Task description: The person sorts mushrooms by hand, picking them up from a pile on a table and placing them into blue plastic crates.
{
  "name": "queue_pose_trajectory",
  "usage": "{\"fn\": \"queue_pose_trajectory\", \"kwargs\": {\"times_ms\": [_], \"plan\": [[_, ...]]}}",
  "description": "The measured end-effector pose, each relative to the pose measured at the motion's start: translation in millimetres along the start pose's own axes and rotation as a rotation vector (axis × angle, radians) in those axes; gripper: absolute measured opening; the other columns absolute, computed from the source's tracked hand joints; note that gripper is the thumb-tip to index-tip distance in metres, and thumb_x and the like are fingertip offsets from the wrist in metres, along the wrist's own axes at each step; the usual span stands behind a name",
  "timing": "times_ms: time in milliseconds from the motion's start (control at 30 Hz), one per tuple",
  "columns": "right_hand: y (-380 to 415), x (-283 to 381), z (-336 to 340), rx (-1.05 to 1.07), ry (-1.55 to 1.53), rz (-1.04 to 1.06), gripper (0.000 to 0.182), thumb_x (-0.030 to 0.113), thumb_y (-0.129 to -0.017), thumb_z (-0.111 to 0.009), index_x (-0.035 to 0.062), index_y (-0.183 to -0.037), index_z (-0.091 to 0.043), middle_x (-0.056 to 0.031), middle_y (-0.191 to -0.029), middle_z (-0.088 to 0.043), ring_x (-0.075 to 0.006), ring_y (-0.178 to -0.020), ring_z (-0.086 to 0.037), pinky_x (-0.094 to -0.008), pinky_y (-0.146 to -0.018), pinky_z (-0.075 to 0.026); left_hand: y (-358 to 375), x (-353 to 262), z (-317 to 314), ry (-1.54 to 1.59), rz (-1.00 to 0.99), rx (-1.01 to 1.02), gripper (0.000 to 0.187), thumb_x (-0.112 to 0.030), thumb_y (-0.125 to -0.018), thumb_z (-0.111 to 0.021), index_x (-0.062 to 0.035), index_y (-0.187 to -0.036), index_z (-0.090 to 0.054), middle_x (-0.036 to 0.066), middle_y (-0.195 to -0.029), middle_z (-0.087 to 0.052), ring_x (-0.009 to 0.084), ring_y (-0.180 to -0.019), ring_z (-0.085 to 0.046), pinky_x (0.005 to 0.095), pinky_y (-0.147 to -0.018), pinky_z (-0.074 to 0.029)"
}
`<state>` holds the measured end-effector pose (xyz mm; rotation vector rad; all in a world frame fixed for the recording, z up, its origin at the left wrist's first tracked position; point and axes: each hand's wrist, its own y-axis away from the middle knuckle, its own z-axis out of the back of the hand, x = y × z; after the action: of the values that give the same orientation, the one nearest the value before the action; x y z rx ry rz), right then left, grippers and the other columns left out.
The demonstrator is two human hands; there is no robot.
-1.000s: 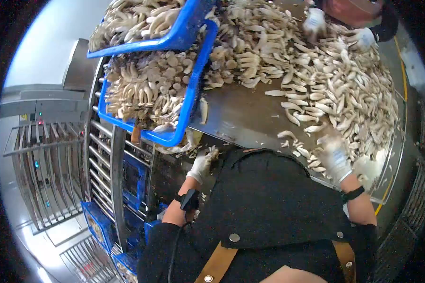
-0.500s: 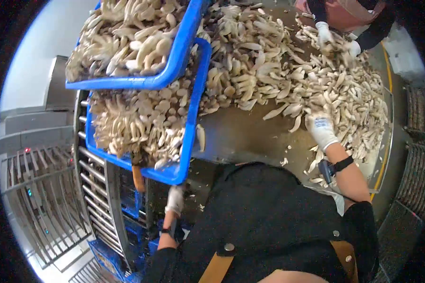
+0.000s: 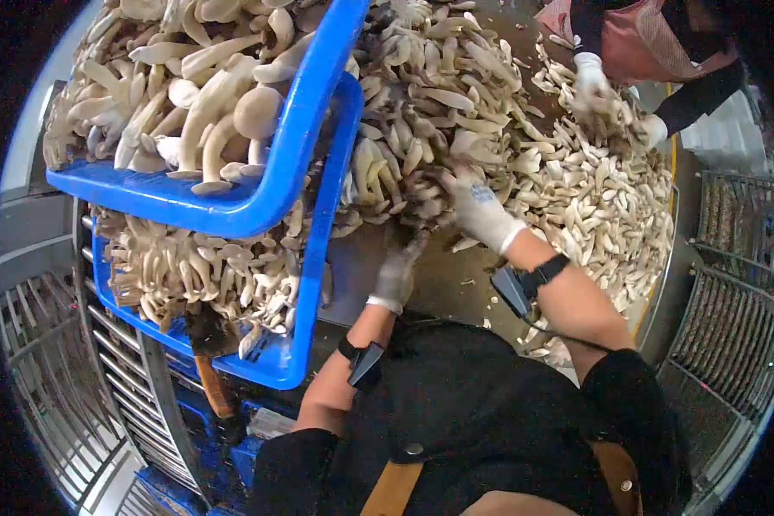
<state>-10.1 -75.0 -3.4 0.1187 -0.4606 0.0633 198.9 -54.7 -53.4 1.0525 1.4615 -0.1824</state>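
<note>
My gloved right hand [image 3: 482, 211] has its fingers curled over a mushroom cluster [image 3: 426, 193] at the near left edge of the mushroom pile [image 3: 490, 112]. Smeared by motion, my gloved left hand [image 3: 396, 277] reaches up from below, its fingertips right at the cluster's dark base. I cannot tell how its fingers are closed. Bare steel table [image 3: 361, 258] shows around it. Just to the left stand two tilted blue crates: an upper crate [image 3: 271, 202] heaped with large mushrooms and a lower crate [image 3: 305, 344] with smaller ones.
Across the table, a co-worker's gloved hands [image 3: 592, 86] work in loose mushrooms [image 3: 611, 206]. A wooden-handled tool [image 3: 213, 387] hangs at the lower crate's front. A metal rack [image 3: 129, 378] stands left, more racks [image 3: 722, 318] right.
My left hand has come up from beside the lower crate onto the table. My right hand has moved left from the loose mushrooms to the cluster. The view has shifted, with the crates appearing larger.
</note>
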Motion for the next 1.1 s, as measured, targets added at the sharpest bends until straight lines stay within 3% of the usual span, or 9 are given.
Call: {"fn": "queue_pose_trajectory", "kwargs": {"times_ms": [67, 267, 533, 600, 733, 800, 900, 1033, 1100], "plan": [[21.4, 2.5, 7.2, 0.066, -0.355, -0.284, 0.067, 0.019, -0.069, -0.074, 0.0014, -0.125, -0.042, -0.023, -0.12, -0.05, -0.0356, -0.112, -0.048, -0.0415, -0.096, -0.04, -10.6, 16.5, -7.0, 0.422, -0.191, -0.075, 0.065, -0.005, -0.086, -0.057, -0.0059, -0.142, -0.024, 0.012, -0.139, -0.035, 0.0198, -0.124, -0.039, 0.033, -0.102, -0.034], [118.5, -16.2, 37.6, -0.238, -2.035, -0.716, 0.027, 0.014, -0.09, -0.056, 0.0049, -0.115, -0.05, -0.0071, -0.111, -0.059, -0.0179, -0.093, -0.06, -0.0321, -0.086, -0.048, 10.1, -71.5, -41.7, -0.145, -0.369, -0.069, 0.071, -0.017, -0.086, -0.062, -0.0058, -0.142, -0.019, 0.013, -0.138, -0.036, 0.0192, -0.126, -0.037, 0.034, -0.102, -0.034], [169.6, -9.8, 56.0, -0.4, -1.422, -0.363, 0.044, 0.022, -0.097, -0.042, 0.002, -0.135, -0.035, -0.0107, -0.133, -0.044, -0.0218, -0.12, -0.047, -0.0338, -0.105, -0.033, 11.3, -86.8, -107.0, 0.492, 0.143, 0.252, 0.061, -0.03, -0.088, -0.06, -0.0074, -0.138, -0.031, 0.007, -0.127, -0.048, 0.0192, -0.111, -0.051, 0.0377, -0.095, -0.042], [176.8, 10.0, 76.1, -0.507, -1.823, -0.265, 0.038, 0.015, -0.096, -0.042, -0.0012, -0.13, -0.037, -0.0115, -0.129, -0.045, -0.0219, -0.116, -0.051, -0.0329, -0.101, -0.041, 14.6, -72.2, -114.5, 0.642, 0.098, 0.333, 0.061, -0.036, -0.088, -0.059, -0.0086, -0.136, -0.035, 0.005, -0.125, -0.05, 0.0207, -0.109, -0.053, 0.0412, -0.094, -0.043], [189.8, 3.8, 33.4, -0.239, -1.6, -0.548, 0.047, 0.018, -0.09, -0.052, -0.0002, -0.131, -0.037, -0.0191, -0.124, -0.046, -0.0299, -0.109, -0.053, -0.0358, -0.091, -0.044, 35.5, -21.4, -109.3, 0.763, 0.167, 0.231, 0.052, -0.04, -0.09, -0.053, -0.0079, -0.13, -0.043, 0.007, -0.12, -0.055, 0.021, -0.101, -0.055, 0.0416, -0.087, -0.046], [199.4, -13.8, -30.6, -0.149, -0.898, -0.349, 0.061, 0.024, -0.08, -0.067, -0.0002, -0.128, -0.038, -0.0275, -0.111, -0.053, -0.0388, -0.099, -0.056, -0.0397, -0.081, -0.047, 67.3, -23.8, -101.0, 0.411, 0.344, -0.005, 0.048, -0.035, -0.093, -0.048, -0.0036, -0.129, -0.045, 0.01, -0.122, -0.055, 0.0222, -0.108, -0.053, 0.0378, -0.094, -0.041], [176.3, 6.9, -55.9, -0.104, -0.557, -0.332, 0.064, 0.024, -0.077, -0.069, -0.004, -0.126, -0.038, -0.0268, -0.099, -0.058, -0.0403, -0.094, -0.057, -0.0436, -0.08, -0.046, 78.7, 33.1, -92.0, -0.013, -0.055, -0.162, 0.056, -0.034, -0.09, -0.052, -0.0028, -0.134, -0.038, 0.013, -0.121, -0.054, 0.0233, -0.108, -0.054, 0.0343, -0.094, -0.042], [131.1, 3.9, -11.2, 0.08, -0.134, 0.49, 0.037, 0.021, -0.079, -0.062, -0.0057, -0.102, -0.05, -0.029, -0.088, -0.058, -0.0449, -0.087, -0.055, -0.048, -0.073, -0.044, 53.9, 30.0, -96.7, -0.486, -0.015, -0.607, 0.085, -0.034, -0.074, -0.072, -0.0054, -0.139, -0.025, 0.014, -0.114, -0.053, 0.0223, -0.1, -0.051, 0.0356, -0.084, -0.046], [118.4, 14.1, 12.0, 0.225, -0.337, 0.001, 0.03, 0.02, -0.08, -0.06, -0.0034, -0.098, -0.053, -0.028, -0.084, -0.056, -0.0442, -0.086, -0.055, -0.048, -0.072, -0.044, 50.7, 3.3, -90.8, -0.374, -0.007, -0.522, 0.094, -0.031, -0.069, -0.075, -0.0065, -0.14, -0.02, 0.016, -0.122, -0.046, 0.0241, -0.108, -0.046, 0.0349, -0.089, -0.042]]}}
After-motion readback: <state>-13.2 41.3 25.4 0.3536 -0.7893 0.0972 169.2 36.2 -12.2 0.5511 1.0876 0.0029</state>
